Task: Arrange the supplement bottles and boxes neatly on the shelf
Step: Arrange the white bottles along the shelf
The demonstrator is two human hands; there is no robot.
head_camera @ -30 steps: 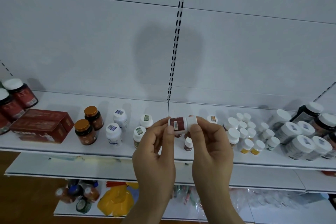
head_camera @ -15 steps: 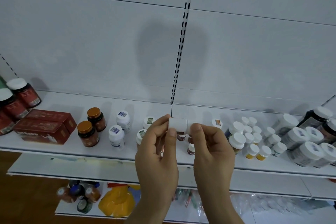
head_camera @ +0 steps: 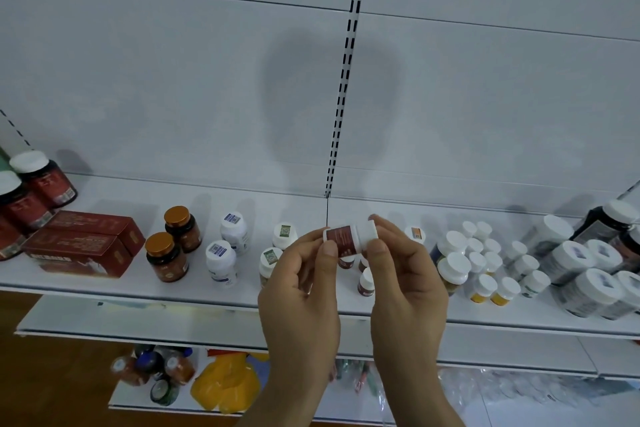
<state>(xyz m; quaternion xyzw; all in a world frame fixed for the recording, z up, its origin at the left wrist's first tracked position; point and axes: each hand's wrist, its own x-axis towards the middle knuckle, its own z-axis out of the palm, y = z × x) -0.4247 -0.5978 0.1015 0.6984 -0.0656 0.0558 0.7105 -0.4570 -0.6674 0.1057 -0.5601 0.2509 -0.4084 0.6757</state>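
Small red-labelled bottle [head_camera: 349, 237] held sideways above shelf [head_camera: 104, 291], white cap rightward. Pinched at base by left hand [head_camera: 299, 282], at cap by right hand [head_camera: 407, 279]; probably label inspection before placement among small red bottles [head_camera: 366, 282] below.

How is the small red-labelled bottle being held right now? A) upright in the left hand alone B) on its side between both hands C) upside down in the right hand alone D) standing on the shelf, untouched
B: the small red-labelled bottle lies sideways, white cap pointing right, pinched between the left hand and the right hand in front of the shelf.
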